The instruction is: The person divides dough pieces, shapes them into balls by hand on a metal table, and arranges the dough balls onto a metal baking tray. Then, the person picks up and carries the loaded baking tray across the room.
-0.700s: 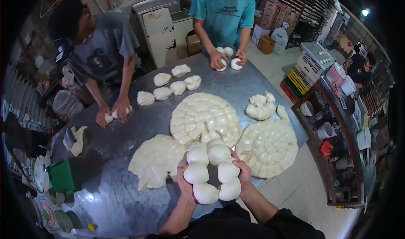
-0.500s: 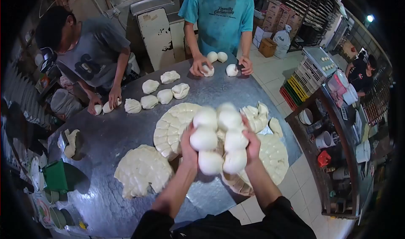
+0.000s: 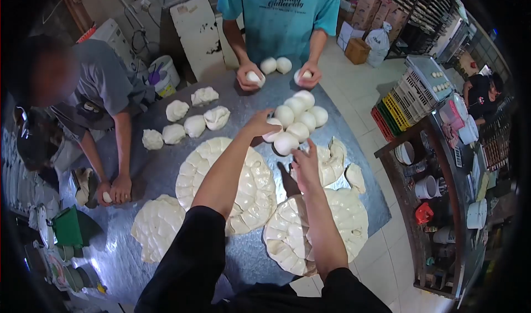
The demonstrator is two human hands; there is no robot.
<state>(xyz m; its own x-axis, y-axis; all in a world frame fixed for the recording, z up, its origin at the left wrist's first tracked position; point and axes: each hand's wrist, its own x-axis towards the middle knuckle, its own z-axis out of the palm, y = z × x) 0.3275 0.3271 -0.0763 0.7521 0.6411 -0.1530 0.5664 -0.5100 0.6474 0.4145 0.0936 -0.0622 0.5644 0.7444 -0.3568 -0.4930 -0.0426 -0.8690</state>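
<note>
A cluster of smooth white dough balls (image 3: 298,129) rests on the metal table, several of them pressed against each other. My left hand (image 3: 259,125) curls round the near-left dough ball (image 3: 273,129) at the cluster's edge. My right hand (image 3: 305,166) is just below the nearest ball (image 3: 286,143), fingers apart and holding nothing. Under my forearms lie large flat rounds of scored dough (image 3: 227,177), one partly hidden by my left arm. Another scored round (image 3: 345,219) is beside my right forearm, with folded dough pieces (image 3: 332,163) above it.
Across the table, a person in a teal shirt (image 3: 282,20) has both hands on dough balls. At left, a person in a grey shirt (image 3: 105,75) presses dough. Rough dough lumps (image 3: 194,126) lie between them. A wooden shelf (image 3: 442,202) and stacked crates (image 3: 406,97) stand at right.
The dough balls I held up between both hands are now down on the table, farther forward. My right hand has come off them. The co-worker at left has moved their hands nearer.
</note>
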